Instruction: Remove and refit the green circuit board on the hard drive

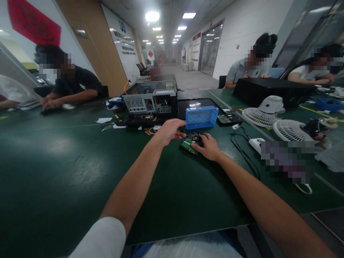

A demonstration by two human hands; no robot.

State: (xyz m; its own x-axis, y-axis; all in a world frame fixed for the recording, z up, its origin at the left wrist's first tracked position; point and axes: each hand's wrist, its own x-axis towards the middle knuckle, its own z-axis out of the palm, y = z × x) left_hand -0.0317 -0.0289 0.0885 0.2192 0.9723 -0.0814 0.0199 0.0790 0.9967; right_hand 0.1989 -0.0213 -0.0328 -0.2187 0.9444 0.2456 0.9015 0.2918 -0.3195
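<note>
A green circuit board with a black fan on it (190, 142) lies on the dark green table (67, 168) in front of me. My right hand (209, 147) rests on its right side, fingers curled round the board's edge. My left hand (170, 131) hovers just left of and above the board, fingers bent and partly apart, holding nothing that I can see. Right behind the hands stands a blue plastic box (201, 116).
An open computer case (151, 102) and a black panel (197, 104) stand behind the blue box. Two white fans (264, 111) and a black cable (243, 150) lie to the right. Other people sit at the left and the far right.
</note>
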